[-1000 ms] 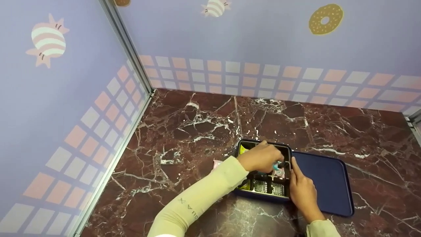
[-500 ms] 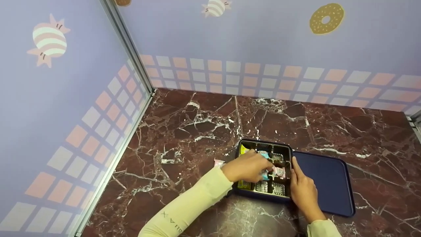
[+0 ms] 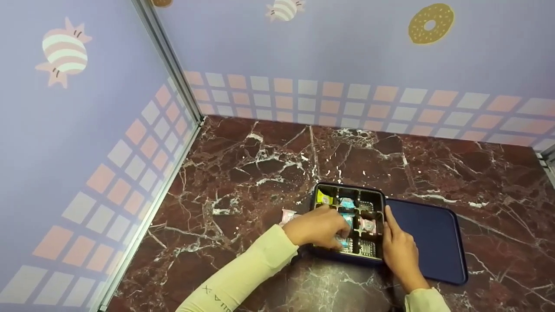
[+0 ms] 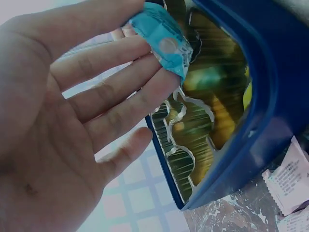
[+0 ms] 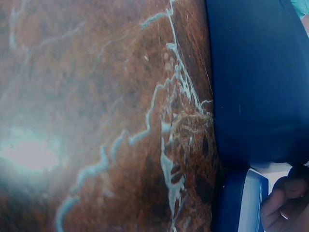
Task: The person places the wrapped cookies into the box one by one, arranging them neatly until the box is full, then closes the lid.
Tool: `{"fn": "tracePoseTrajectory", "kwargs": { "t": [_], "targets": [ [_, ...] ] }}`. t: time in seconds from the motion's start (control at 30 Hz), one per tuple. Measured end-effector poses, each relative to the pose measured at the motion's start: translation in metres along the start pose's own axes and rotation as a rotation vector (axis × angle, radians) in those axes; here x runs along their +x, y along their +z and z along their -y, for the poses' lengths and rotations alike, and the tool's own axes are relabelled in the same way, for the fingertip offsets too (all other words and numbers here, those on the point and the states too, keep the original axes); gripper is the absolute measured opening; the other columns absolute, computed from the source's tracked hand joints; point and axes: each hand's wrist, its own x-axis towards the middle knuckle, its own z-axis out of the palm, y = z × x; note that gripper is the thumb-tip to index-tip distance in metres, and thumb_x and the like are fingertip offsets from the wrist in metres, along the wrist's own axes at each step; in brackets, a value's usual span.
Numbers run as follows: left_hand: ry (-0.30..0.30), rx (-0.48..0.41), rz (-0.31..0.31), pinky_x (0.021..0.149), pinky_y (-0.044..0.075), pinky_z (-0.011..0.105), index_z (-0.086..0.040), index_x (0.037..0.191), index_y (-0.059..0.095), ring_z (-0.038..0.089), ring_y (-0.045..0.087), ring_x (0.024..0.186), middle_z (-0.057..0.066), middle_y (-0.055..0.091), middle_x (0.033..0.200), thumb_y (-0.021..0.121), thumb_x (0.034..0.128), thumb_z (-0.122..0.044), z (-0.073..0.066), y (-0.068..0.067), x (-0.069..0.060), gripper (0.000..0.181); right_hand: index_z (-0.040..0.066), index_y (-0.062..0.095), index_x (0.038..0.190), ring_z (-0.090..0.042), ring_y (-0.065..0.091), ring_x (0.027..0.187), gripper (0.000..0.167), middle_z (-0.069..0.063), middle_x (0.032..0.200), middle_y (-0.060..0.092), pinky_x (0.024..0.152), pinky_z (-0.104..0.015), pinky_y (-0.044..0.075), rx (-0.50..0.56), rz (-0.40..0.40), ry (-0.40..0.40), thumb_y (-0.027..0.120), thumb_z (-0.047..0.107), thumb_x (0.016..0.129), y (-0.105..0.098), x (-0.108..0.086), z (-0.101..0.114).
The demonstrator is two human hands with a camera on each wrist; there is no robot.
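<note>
My left hand (image 3: 320,227) pinches a blue-wrapped candy (image 4: 163,43) between thumb and fingertips, low over the near middle compartment of a navy box (image 3: 347,260). The box has a gold compartment tray. Inside it lie a yellow candy (image 3: 324,197) far left, a blue candy (image 3: 347,203) far middle, another blue candy (image 3: 347,219) in the centre and a pink candy (image 3: 368,225) middle right. My hand and sleeve cover the box's near left part. Against the box's right wall rests my right hand (image 3: 399,251), one finger laid straight along the rim.
A navy lid (image 3: 429,238) lies on the marbled table (image 3: 243,182) to the right of the box. Beside the box's left wall sits a pink-wrapped candy (image 3: 287,216), partly behind my left hand. Patterned panels (image 3: 329,52) stand at the back and left.
My left hand has moved left and nearer with the blue candy, from the box's right part to its near middle. Candies it covered now show. The right hand stays in place.
</note>
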Motion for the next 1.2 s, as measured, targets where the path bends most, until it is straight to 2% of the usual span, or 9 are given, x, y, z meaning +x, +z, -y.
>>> {"fn": "tracePoseTrajectory", "kwargs": {
  "t": [0.13,0.3,0.47,0.67,0.77,0.93,1.2],
  "targets": [
    [0.021,-0.001,0.001,0.069,0.040,0.022,-0.024,0.085,0.070,0.003,0.051,0.064,-0.015,0.063,0.073,0.073,0.0820,-0.037,-0.001,0.002,0.000,0.014,0.025,0.031,0.151,-0.056,0.060,0.093,0.047,-0.039,0.118,0.056,0.071,-0.065,0.046,-0.003,0.006,0.002,0.032,0.030,0.105,0.000,0.000,0.000],
    [0.032,-0.018,-0.058,0.060,0.041,0.022,-0.020,0.082,0.070,0.006,0.048,0.063,-0.010,0.062,0.075,0.073,0.0835,-0.035,0.001,0.007,0.001,0.015,0.026,0.031,0.152,-0.056,0.059,0.096,0.047,-0.038,0.121,0.055,0.072,-0.066,0.044,0.001,0.012,0.001,0.031,0.030,0.105,-0.001,0.000,0.000],
    [0.033,-0.038,-0.082,0.060,0.042,0.020,-0.020,0.082,0.070,0.005,0.048,0.064,-0.010,0.063,0.077,0.072,0.0844,-0.036,0.002,0.008,0.002,0.016,0.026,0.031,0.152,-0.057,0.059,0.096,0.047,-0.038,0.121,0.055,0.072,-0.066,0.044,0.006,0.008,-0.002,0.032,0.029,0.105,-0.001,0.000,0.001],
    [0.058,-0.051,-0.090,0.057,0.041,0.017,-0.019,0.072,0.065,0.004,0.046,0.061,-0.010,0.060,0.071,0.072,0.0847,-0.032,-0.001,0.010,0.004,0.019,0.026,0.031,0.152,-0.057,0.058,0.097,0.047,-0.038,0.122,0.055,0.072,-0.065,0.045,0.007,0.011,0.002,0.033,0.030,0.105,-0.002,0.000,0.001],
    [0.065,-0.041,-0.100,0.058,0.043,0.017,-0.019,0.072,0.064,0.004,0.048,0.061,-0.010,0.061,0.072,0.071,0.0851,-0.032,-0.004,0.012,0.005,0.020,0.026,0.031,0.152,-0.057,0.058,0.098,0.047,-0.038,0.122,0.055,0.074,-0.066,0.044,0.004,0.009,0.004,0.033,0.030,0.105,-0.002,0.001,0.002],
    [0.068,-0.015,-0.118,0.063,0.048,0.017,-0.020,0.080,0.068,0.003,0.055,0.065,-0.010,0.068,0.080,0.070,0.0861,-0.030,-0.006,0.016,0.007,0.012,0.026,0.031,0.151,-0.056,0.059,0.096,0.047,-0.038,0.121,0.055,0.073,-0.066,0.044,0.003,0.005,-0.001,0.033,0.030,0.105,-0.001,0.000,0.002],
    [0.058,-0.010,-0.176,0.071,0.052,0.019,-0.018,0.086,0.069,0.007,0.061,0.075,-0.007,0.066,0.085,0.066,0.0876,-0.020,-0.001,0.013,0.004,0.005,0.023,0.034,0.151,-0.057,0.059,0.093,0.046,-0.039,0.118,0.056,0.070,-0.066,0.044,-0.002,-0.010,-0.009,0.034,0.028,0.104,0.000,0.000,0.000]
  ]
}}
